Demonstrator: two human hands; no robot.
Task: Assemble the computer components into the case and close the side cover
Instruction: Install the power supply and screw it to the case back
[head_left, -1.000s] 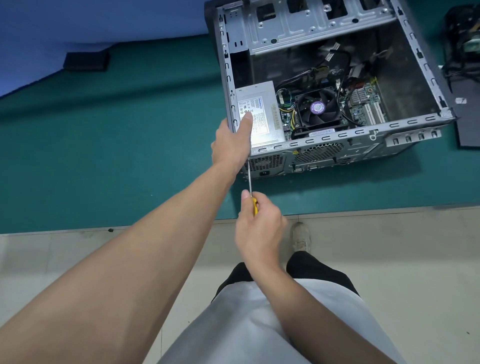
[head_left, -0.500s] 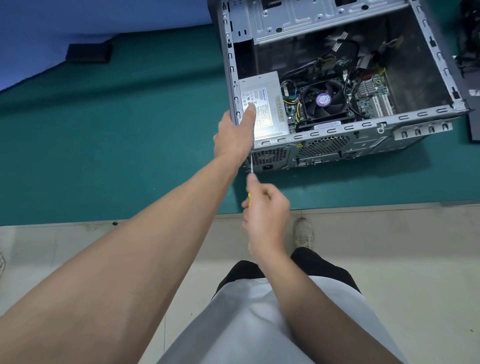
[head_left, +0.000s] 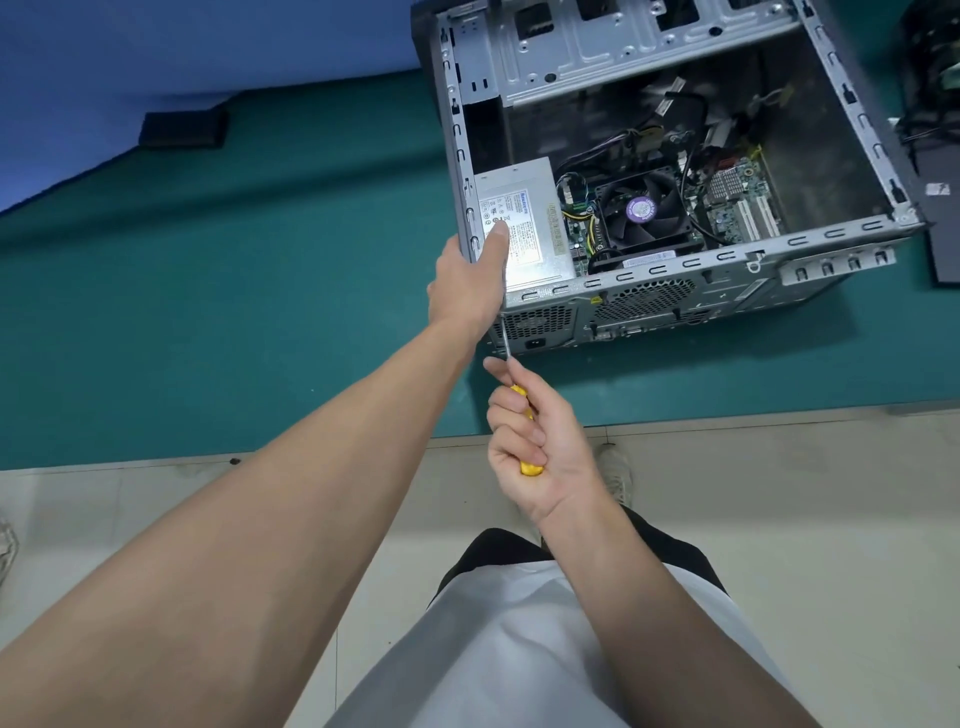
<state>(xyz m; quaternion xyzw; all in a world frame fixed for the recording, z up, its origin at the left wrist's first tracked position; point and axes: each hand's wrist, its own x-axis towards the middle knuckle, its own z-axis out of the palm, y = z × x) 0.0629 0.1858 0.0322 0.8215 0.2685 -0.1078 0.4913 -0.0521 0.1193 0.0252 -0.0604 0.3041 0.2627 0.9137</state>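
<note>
Right hand (head_left: 540, 436): fingers were curled round a yellow-handled steel screwdriver (head_left: 507, 340), its shaft reaching the rear corner of the open grey metal computer case (head_left: 810, 238).
Left hand (head_left: 467, 283): thumb lay straight on the silver box-shaped power supply (head_left: 535, 218) seated in that corner. The other fingers were hidden outside the wall, so the grip could not be told.
The case lay on a green mat (head_left: 260, 312).

Left arm reaching from lower left to upper centre, left hand (head_left: 467, 283) thumb straight, fingers hidden, right hand (head_left: 540, 436) mid-frame fisted round screwdriver (head_left: 531, 469)
</note>
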